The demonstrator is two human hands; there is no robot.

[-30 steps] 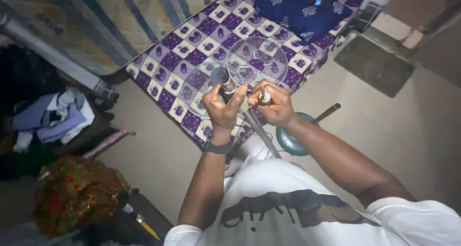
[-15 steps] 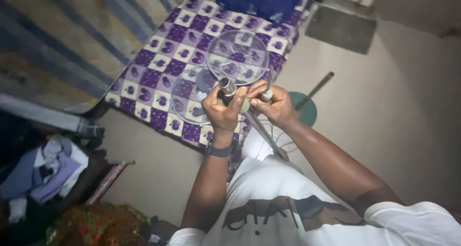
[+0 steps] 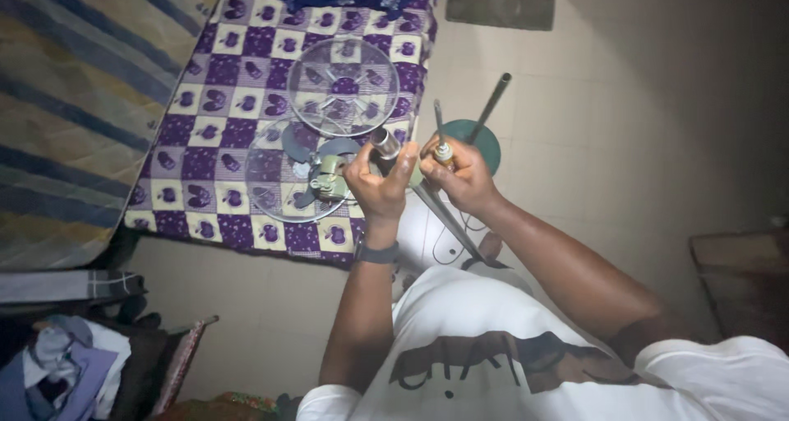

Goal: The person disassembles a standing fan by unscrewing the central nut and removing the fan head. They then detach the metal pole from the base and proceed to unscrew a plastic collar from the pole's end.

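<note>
The left hand (image 3: 380, 178) is closed around the metal fan pole (image 3: 436, 211), near its top end. The right hand (image 3: 460, 174) grips a screwdriver (image 3: 440, 137) just beside that pole, and the wire fan guard (image 3: 343, 86) lies on the mattress beyond it.

A single head-worn camera looks steeply down at the person's own hands, close below at centre; a purple chequered mat (image 3: 238, 117) lies toward eleven o'clock, tiled floor (image 3: 625, 141) toward two.

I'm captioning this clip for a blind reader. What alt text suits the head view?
Seen from above, a person's left hand grips a metal tube while the right hand holds a screwdriver beside it. Beyond, two round wire fan guards lie on a purple checked cloth.
</note>
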